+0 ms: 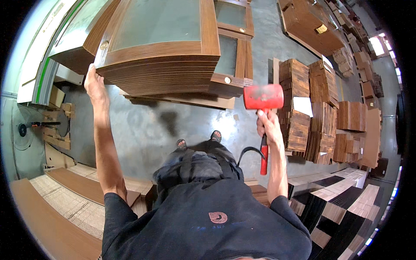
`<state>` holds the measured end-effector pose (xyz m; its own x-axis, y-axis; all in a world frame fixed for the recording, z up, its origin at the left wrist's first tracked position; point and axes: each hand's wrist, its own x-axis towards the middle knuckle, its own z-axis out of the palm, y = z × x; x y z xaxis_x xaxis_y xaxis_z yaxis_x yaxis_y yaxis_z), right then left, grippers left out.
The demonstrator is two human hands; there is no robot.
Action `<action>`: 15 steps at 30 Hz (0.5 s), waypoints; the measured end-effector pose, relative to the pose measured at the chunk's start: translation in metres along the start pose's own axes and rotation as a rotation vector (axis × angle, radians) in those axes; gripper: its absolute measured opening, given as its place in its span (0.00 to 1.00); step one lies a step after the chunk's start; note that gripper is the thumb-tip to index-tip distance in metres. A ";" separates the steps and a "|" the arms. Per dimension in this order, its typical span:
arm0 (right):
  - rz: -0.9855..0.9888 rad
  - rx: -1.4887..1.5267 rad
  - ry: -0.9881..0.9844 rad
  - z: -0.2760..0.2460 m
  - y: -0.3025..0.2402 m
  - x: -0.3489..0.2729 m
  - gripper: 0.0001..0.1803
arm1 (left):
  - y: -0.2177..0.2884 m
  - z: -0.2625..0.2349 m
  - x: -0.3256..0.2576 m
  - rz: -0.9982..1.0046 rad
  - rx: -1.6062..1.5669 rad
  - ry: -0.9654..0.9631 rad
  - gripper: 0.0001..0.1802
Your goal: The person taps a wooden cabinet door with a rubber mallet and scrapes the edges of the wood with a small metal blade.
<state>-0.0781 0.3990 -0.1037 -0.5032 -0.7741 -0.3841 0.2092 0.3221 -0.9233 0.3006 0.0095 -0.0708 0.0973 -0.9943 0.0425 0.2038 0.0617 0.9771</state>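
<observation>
A tall stack of brown wood-framed panels (160, 71) stands in front of me, its top one having a frosted grey-green insert. My left hand (96, 86) is at its near left corner, with fingers stretched along the side and some partly hidden. My right hand (270, 126) is closed round the handle of a rubber mallet (264, 97). Its thick red head, slightly blurred, is raised to the right of the stack, apart from it. The handle's red end points down toward me.
More framed panels (227, 56) adjoin the stack's right side; another stack (71, 54) is at left. Piles of brown boards (294, 108) line the right. A fan (26, 130) stands at left. Long boards (56, 221) lie behind me at left, dark and pale strips (329, 203) at right.
</observation>
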 end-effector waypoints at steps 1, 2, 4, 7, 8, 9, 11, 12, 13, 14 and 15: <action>-0.026 0.036 -0.001 0.006 -0.014 0.010 0.17 | -0.002 0.005 -0.004 0.063 0.093 0.080 0.27; -0.047 0.032 -0.045 0.007 -0.027 0.021 0.18 | -0.003 0.007 -0.003 0.083 0.095 0.091 0.26; -0.119 -0.019 -0.096 0.004 -0.047 0.037 0.18 | -0.008 0.009 -0.002 0.101 0.087 0.105 0.24; -0.156 -0.041 -0.167 0.005 -0.066 0.057 0.16 | -0.009 0.014 -0.005 0.107 0.063 0.099 0.23; -0.150 -0.017 -0.165 0.006 -0.069 0.062 0.16 | -0.009 0.016 -0.006 0.112 0.057 0.104 0.23; -0.146 0.011 -0.164 0.010 -0.072 0.065 0.17 | -0.009 0.015 -0.004 0.119 0.062 0.103 0.23; -0.139 0.033 -0.148 0.017 -0.076 0.074 0.18 | -0.011 0.011 0.000 0.132 0.071 0.100 0.23; -0.149 0.046 -0.146 0.019 -0.074 0.079 0.19 | -0.009 0.014 -0.002 0.126 0.077 0.109 0.23; -0.159 0.059 -0.142 0.022 -0.071 0.083 0.19 | -0.008 0.017 -0.005 0.120 0.082 0.116 0.23; -0.169 0.073 -0.138 0.026 -0.068 0.085 0.20 | -0.007 0.020 -0.007 0.114 0.088 0.123 0.23; -0.171 0.120 -0.163 0.030 -0.066 0.085 0.21 | -0.007 0.018 -0.006 0.134 0.071 0.095 0.23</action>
<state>-0.1099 0.2952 -0.0753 -0.4001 -0.8924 -0.2089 0.2359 0.1200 -0.9643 0.2806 0.0132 -0.0742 0.2109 -0.9649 0.1566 0.1135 0.1833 0.9765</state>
